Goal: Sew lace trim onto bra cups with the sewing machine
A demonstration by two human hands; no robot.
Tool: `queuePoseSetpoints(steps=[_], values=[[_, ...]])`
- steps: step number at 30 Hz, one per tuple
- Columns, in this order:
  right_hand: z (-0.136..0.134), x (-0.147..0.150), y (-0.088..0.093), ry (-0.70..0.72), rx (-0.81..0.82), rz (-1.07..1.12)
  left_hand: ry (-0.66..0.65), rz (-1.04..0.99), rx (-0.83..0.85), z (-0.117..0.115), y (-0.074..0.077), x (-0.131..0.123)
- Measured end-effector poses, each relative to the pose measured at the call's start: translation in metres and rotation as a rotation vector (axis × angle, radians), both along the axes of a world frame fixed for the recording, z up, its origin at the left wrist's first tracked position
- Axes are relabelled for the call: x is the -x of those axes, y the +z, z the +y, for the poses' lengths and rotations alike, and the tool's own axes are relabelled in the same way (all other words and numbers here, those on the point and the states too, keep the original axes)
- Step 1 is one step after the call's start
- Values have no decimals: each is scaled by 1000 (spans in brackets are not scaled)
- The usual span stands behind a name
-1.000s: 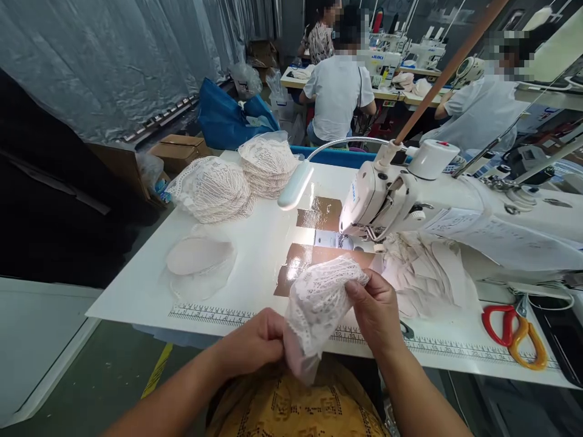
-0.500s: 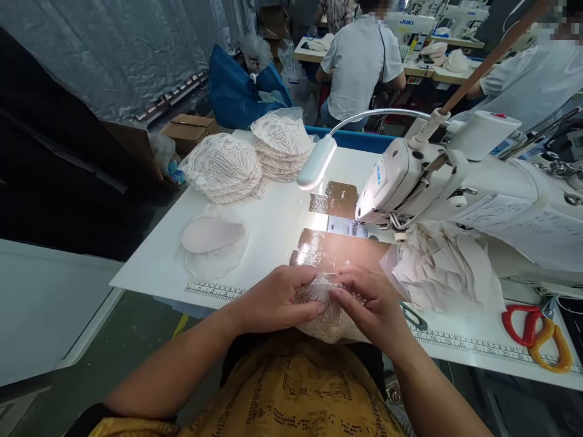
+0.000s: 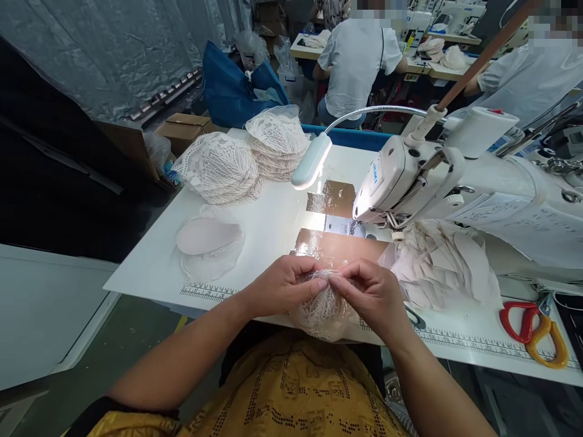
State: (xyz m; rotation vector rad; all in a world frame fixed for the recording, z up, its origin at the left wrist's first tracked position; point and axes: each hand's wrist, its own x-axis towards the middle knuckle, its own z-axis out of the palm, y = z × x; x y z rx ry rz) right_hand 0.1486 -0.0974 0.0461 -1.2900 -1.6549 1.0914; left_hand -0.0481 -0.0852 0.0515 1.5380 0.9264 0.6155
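A white lace bra cup [image 3: 324, 309] is held at the near edge of the sewing table [image 3: 150, 267]. My left hand [image 3: 285, 284] pinches its top edge from the left. My right hand [image 3: 371, 291] pinches the same edge from the right, fingertips almost meeting. Both hands are closed on the lace. The white sewing machine [image 3: 455, 176] stands just beyond, its needle area [image 3: 392, 226] lit by a gooseneck lamp [image 3: 311, 162]. The cup's lower half hangs over my lap.
Two stacks of lace cups [image 3: 221, 170] [image 3: 277, 142] sit at the table's far left, a smooth foam cup [image 3: 208, 237] nearer. Pale fabric pieces [image 3: 444, 264] pile under the machine arm. Red and orange scissors [image 3: 535, 331] lie at right. Other people sew at tables behind.
A second ago my hands held the lace cup up and spread apart. They have come together over it and lowered it to the table edge; since half a second ago they barely moved.
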Motion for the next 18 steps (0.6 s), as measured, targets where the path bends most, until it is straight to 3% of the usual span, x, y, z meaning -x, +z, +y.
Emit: queuePoseSetpoints(steps=[5, 12, 18], values=[[5, -6, 2, 114, 155, 69, -27, -116, 57, 4, -1, -2], [2, -8, 7, 127, 129, 75, -177, -215, 289, 12, -1, -1], [2, -11, 8, 142, 133, 89, -139, -208, 306, 10, -7, -4]])
